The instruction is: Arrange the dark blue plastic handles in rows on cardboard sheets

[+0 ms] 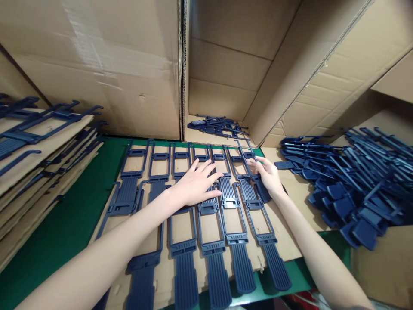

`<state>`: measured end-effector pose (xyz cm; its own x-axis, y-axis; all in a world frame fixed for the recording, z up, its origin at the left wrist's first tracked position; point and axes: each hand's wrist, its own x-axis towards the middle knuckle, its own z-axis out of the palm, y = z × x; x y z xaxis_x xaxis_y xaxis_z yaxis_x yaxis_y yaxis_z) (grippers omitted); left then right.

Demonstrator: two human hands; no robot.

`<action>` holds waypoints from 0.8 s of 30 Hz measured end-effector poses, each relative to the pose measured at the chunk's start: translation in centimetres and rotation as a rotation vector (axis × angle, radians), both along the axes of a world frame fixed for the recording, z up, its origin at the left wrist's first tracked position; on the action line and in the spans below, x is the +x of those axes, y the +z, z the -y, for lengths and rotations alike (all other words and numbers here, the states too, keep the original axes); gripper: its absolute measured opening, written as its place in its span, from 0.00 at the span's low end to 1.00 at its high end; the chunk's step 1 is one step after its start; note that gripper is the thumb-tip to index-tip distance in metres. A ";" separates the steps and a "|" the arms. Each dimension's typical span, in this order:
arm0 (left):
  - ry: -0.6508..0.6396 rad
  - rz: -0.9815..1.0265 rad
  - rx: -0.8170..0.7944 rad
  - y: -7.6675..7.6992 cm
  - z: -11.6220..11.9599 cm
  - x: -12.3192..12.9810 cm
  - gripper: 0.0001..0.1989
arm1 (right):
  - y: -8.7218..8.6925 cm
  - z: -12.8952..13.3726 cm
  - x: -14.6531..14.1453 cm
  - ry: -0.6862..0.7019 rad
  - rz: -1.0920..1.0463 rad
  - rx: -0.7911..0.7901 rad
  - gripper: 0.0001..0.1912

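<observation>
Six plastic brackets (pixel 128 189) form the far row on the cardboard sheet (pixel 282 228); your right hand (pixel 270 175) pinches a seventh bracket (pixel 262 190) beside them, your left hand (pixel 197 185) spreads over others; one carton (pixel 230 64) holds a bracket pile (pixel 217 125).

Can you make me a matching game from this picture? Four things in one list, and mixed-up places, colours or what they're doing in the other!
Things
1. Tabletop
2. Left hand
3. Right hand
4. Jumbled pile

Clues
A. Spread over laid-out blue frames
B. Reaches the picture's right edge
C. Holding a frame at the back row's right end
D. Green

Right pairs: 1-D, 2-A, 3-C, 4-B
</observation>
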<state>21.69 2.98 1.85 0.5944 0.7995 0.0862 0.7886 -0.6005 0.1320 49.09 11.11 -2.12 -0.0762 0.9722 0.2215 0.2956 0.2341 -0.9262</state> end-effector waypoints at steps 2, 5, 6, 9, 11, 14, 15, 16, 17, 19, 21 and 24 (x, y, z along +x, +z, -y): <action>0.004 -0.008 -0.006 0.1 0.0 0.1 0.31 | 0.0 0.0 -0.1 0.002 -0.010 0.001 0.19; 0.007 -0.011 -0.013 0.1 0.0 0.1 0.30 | 0.1 -0.1 0.0 -0.017 -0.014 -0.002 0.20; 0.006 -0.010 -0.013 0.1 0.0 0.1 0.30 | 0.1 -0.1 0.2 -0.033 -0.014 -0.002 0.20; 0.000 -0.006 -0.012 0.0 -0.1 0.0 0.30 | 0.3 -0.5 1.3 -0.124 -0.006 0.006 0.21; -0.002 -0.004 -0.012 -0.1 -0.1 -0.1 0.30 | 0.4 -0.8 2.4 -0.194 0.010 0.011 0.21; 0.000 -0.011 -0.015 0.0 -0.1 -0.1 0.30 | 0.4 -1.3 4.0 -0.266 0.055 0.007 0.19; 0.002 -0.015 -0.016 0.1 -0.1 -0.1 0.30 | 0.3 -1.4 4.4 -0.282 0.077 0.003 0.19; 0.002 -0.018 -0.018 0.2 -0.1 -0.1 0.30 | 0.3 -1.4 4.7 -0.296 0.101 -0.004 0.19; 0.003 -0.019 -0.019 0.2 -0.1 0.0 0.30 | 0.3 -1.5 5.0 -0.308 0.129 -0.011 0.18; 0.003 -0.017 -0.020 0.2 0.0 0.0 0.30 | 0.3 -1.4 5.4 -0.328 0.188 -0.029 0.17; 0.001 -0.012 -0.017 0.2 0.0 0.0 0.30 | 0.3 -1.3 5.6 -0.345 0.241 -0.040 0.17; -0.002 -0.010 -0.009 0.0 -0.1 -0.1 0.30 | 0.4 -1.2 5.4 -0.359 0.283 -0.035 0.15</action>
<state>21.57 3.05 1.86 0.5966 0.7992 0.0730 0.7890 -0.6007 0.1289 54.49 12.33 -1.75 0.2147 0.9545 0.2068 0.5946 0.0402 -0.8030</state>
